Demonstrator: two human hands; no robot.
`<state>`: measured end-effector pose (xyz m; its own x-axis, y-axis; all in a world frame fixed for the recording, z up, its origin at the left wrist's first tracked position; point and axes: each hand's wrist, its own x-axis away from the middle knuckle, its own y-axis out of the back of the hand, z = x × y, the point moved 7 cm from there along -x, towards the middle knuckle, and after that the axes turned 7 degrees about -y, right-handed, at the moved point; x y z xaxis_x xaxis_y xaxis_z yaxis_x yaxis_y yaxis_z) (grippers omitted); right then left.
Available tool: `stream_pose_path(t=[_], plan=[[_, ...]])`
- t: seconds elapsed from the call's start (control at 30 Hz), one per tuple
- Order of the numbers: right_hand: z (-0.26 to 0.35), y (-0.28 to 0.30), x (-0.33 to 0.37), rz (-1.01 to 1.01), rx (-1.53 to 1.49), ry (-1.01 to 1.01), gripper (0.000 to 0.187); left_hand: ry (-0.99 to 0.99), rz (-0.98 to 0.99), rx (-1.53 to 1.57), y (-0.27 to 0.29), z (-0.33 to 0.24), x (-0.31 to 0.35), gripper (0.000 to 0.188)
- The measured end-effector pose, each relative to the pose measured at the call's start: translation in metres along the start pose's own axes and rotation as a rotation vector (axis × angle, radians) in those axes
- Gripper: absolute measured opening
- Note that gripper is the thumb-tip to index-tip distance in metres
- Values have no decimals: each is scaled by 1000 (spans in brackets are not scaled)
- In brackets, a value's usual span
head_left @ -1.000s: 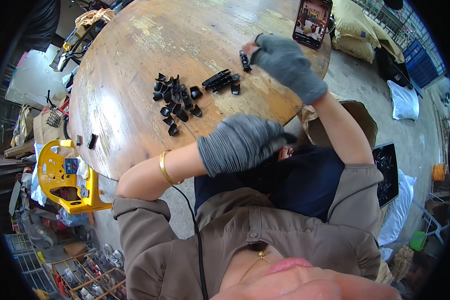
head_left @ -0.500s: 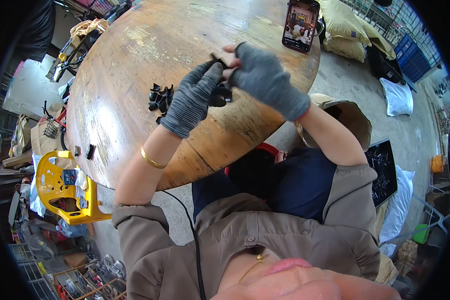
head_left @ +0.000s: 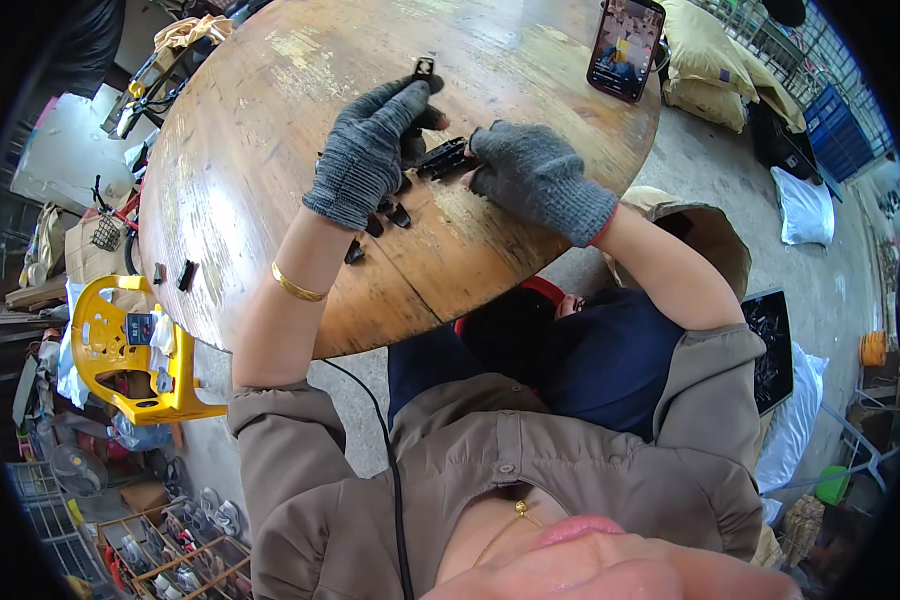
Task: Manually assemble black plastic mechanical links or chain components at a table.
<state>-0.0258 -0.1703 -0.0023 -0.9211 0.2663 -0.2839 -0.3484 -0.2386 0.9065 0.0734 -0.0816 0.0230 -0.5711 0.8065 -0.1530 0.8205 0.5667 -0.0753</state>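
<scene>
Both my hands wear grey knitted gloves with bare fingertips, above a round wooden table [head_left: 270, 130]. The raised fingers of my left hand [head_left: 362, 150] pinch a small black plastic part [head_left: 424, 66] that has a light opening in it. To its right, my right hand [head_left: 542, 178] is low over the table, its fingertips closed round the end of a longer black part [head_left: 442, 158]. Several small black parts [head_left: 398, 214] lie on the table below and beside my left hand, which partly covers them. The exact kind of these parts cannot be made out.
A phone [head_left: 626, 48] stands at the table's far right. Two small dark parts [head_left: 185, 275] lie near its left edge, beside a yellow plastic chair [head_left: 95, 350]. At my right are an open brown bag [head_left: 705, 245] and a black tray [head_left: 770, 350] of dark pieces.
My hands were close together at a black part; now they are apart. My left hand has moved farther away with a part, and my right has come down to the black pieces.
</scene>
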Motion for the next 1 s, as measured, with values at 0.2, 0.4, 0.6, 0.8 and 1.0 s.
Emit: stream_pose_path(t=[0.2,0.4,0.6,0.8,1.0], plan=[[-17,12,1,-103,-276,117,22,166,318,-539,-25,12,10,33],[-31,20,5,76,-719,-54,26,230,352,-723,-35,5,20,31],[-47,19,12,246,-1241,-334,21,92,403,-558,-40,5,15,30],[-50,35,12,-99,-805,-215,22,68,372,-540,-37,14,13,32],[-51,20,14,129,-1178,-419,22,51,339,-444,-43,12,17,32]])
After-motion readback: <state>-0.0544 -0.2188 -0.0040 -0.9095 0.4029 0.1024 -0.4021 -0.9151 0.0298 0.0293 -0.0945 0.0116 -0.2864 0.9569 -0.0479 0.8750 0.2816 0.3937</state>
